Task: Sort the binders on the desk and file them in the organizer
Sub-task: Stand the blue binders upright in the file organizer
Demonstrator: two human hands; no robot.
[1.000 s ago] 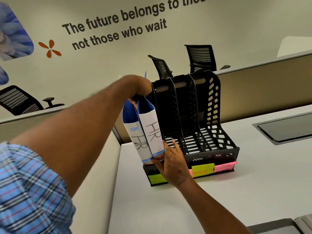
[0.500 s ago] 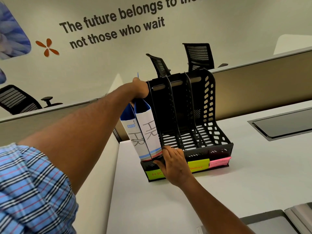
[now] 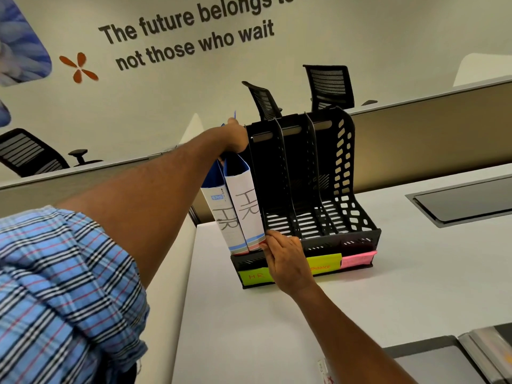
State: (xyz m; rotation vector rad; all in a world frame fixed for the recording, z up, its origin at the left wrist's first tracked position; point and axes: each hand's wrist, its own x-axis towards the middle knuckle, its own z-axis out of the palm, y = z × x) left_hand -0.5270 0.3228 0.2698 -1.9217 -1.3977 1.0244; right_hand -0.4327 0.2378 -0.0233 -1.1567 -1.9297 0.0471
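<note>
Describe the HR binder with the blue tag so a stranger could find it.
Find the black slotted plastic organizer on the white desk. Its leftmost slot holds two blue binders with white HR spines. Pick the left binder, not the right binder: only its spine has a blue SRS tag.

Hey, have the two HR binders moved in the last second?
Yes. The binders, gripped on top by the left hand, slid slightly deeper into the organizer's leftmost slot, toward its back wall. The right hand stays at their lower spines.
</note>
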